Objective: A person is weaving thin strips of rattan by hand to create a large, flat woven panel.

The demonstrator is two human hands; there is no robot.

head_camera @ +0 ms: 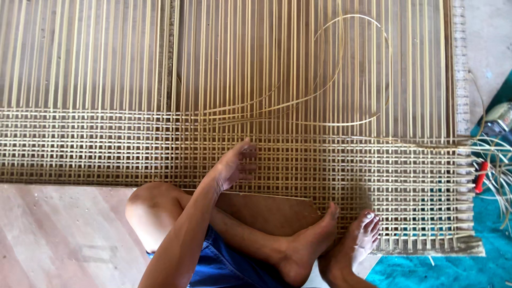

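Cane, pale and glossy, runs everywhere under the one hand in view. By the line of the forearm I take it for the left hand, though the angle leaves this unsure; the other hand is out of frame. Its grip is loose: fingers spread and bent, tips down on the woven cane mesh, thumb raised. Whether a strand is pinched beneath the fingers, I cannot tell. The hand sits right at the upper edge of the finished open lattice, where cross strands end and bare vertical strands begin. A loose cane strand, long and thin, rises from near this edge in a wide loop over the verticals and curves back down. Judged from its curl, it is light, springy and smooth, likely to kink or split if bent sharply; best taken near its working end, close to the weave, with slack left free. The mesh is stretched over a wooden frame. Outward: the person's folded bare leg and bare feet rest on the weave's lower edge, blue shorts below. A wooden floor lies at left, a teal mat at right with spare cane strips and a red-handled tool.
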